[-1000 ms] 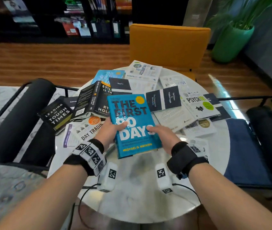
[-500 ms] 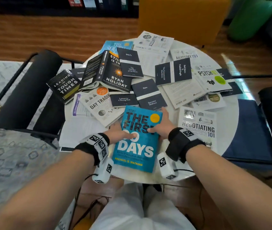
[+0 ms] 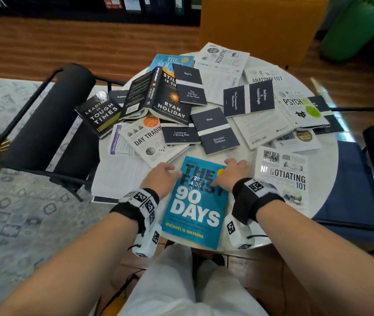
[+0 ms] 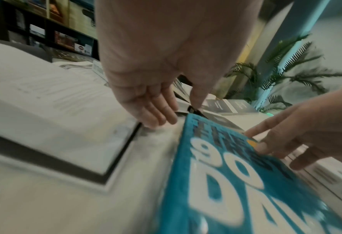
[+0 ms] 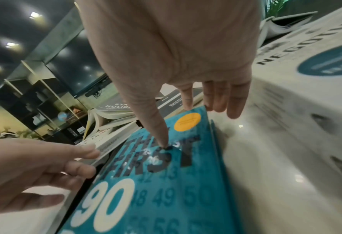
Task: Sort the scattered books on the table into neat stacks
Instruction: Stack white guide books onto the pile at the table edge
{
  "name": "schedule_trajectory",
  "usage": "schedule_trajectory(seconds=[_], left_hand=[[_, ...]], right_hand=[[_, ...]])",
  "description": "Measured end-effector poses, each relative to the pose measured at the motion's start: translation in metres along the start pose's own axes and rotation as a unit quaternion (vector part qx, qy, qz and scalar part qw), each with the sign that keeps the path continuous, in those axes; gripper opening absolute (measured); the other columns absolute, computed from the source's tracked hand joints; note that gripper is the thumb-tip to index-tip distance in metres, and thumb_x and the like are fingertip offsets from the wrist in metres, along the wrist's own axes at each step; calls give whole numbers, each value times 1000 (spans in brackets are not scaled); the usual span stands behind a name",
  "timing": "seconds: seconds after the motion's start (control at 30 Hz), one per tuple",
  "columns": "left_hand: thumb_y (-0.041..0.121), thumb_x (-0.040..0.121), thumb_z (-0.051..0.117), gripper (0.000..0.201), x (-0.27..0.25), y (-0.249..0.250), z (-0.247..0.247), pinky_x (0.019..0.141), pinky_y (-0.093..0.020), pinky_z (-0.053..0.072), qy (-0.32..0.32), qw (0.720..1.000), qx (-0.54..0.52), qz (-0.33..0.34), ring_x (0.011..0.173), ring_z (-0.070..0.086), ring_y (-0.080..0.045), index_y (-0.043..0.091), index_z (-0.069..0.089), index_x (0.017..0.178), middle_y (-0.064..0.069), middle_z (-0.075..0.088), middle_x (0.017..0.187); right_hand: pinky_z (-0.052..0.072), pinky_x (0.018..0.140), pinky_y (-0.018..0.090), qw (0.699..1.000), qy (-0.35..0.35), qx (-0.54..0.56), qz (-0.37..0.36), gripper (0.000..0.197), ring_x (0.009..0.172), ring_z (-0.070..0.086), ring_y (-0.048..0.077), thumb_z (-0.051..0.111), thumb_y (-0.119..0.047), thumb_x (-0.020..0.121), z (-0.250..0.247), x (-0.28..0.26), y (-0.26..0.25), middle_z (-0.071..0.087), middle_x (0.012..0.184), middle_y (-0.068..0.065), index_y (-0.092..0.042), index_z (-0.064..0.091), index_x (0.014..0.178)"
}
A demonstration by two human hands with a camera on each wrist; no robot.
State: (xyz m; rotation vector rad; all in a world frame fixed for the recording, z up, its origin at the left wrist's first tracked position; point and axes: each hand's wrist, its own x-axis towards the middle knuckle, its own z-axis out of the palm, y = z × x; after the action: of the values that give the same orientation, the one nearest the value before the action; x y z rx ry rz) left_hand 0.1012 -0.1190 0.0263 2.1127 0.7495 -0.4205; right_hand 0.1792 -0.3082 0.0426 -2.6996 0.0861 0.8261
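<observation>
"THE FIRST 90 DAYS" book (image 3: 195, 201) is now lying on the bench (image 3: 245, 233), nearer than before; left hand (image 3: 162, 179) and right hand (image 3: 232, 173) are resting open-fingered at its edges.

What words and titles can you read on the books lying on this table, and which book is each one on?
"THE FIRST 90 DAYS", "MICHAEL D. WATKINS": blue book
"LEADING IN TOUGH TIMES": black book
"RYAN HOLIDAY": dark book
"DAY TRADIN": white book, cut off
"Letters to a Young Poet": small navy book
"Plato", "Socrates' Defence": navy book
"ANATOMY 101": white book
"PSYCH": white book
"NEGOTIATING 101": white book
Subtitles: too small.
</observation>
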Motion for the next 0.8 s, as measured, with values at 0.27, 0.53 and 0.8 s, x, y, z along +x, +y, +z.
schedule_trajectory(seconds=[0.27,0.53,0.8], left_hand=[[60,86,60,71,61,-8,-75,86,-37,46,153,982,-38,-100,109,60,-31,3,48,126,-11,62,120],[64,69,77,99,100,-26,-89,88,-31,44,120,985,10,-123,120,59,-27,2,42,139,-8,61,134],[36,78,80,46,96,-26,-93,77,-33,55,79,985,-119,-96,97,69,-22,12,62,113,-4,73,110]], right_hand=[[34,107,39,992,65,19,-107,42,130,35,30,60,-31,88,-13,14,-65,43,136,9,-23,53,129],[33,107,44,970,71,-25,-233,54,130,33,31,51,-43,93,26,33,-139,35,146,4,-47,34,144],[37,99,43,969,91,-50,-224,30,124,38,30,45,-46,97,33,35,-131,42,139,2,-39,54,125]])
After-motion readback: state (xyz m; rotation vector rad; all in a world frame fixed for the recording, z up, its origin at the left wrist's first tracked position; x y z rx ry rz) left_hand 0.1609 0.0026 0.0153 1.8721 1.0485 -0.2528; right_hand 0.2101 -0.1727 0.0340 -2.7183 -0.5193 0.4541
